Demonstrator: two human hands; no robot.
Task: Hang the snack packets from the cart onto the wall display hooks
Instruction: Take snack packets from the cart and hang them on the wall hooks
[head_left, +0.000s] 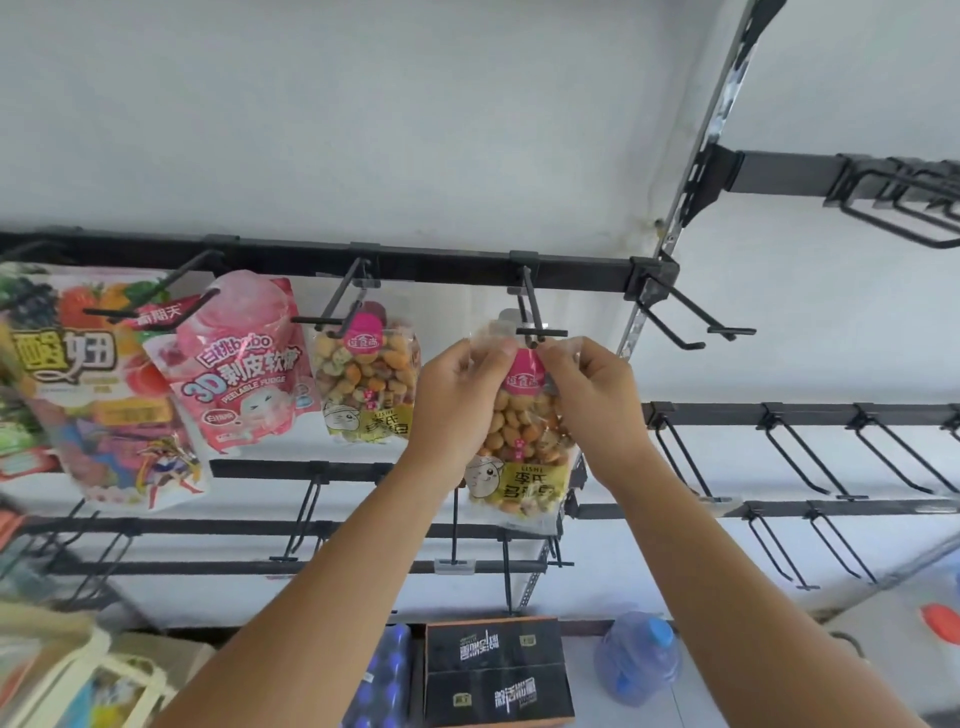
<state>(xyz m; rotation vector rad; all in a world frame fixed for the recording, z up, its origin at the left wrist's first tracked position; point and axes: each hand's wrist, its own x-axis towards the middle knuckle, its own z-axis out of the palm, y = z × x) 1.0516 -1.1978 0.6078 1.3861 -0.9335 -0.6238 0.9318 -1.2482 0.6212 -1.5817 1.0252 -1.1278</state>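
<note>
**Nut packet held up at the fourth hook**

Head view: four snack packets show along the top rail (441, 270), the landmark here. Hanging under its left part are three: a fruit-print packet (88, 358), a pink fudge packet (244, 374) and a hung nut packet (366, 379). The fourth, a clear nut packet (519, 447) with a pink label, is under the rail's right part, its top edge at the tip of a double-wire hook (535, 322). Two hands grasp it. The left hand (457, 400) pinches the packet's upper left corner, fingers curled. The right hand (592, 400) pinches the upper right corner beside the label. Far below the rail stand one black carton (493, 670) and one blue water jug (636, 660).
</note>
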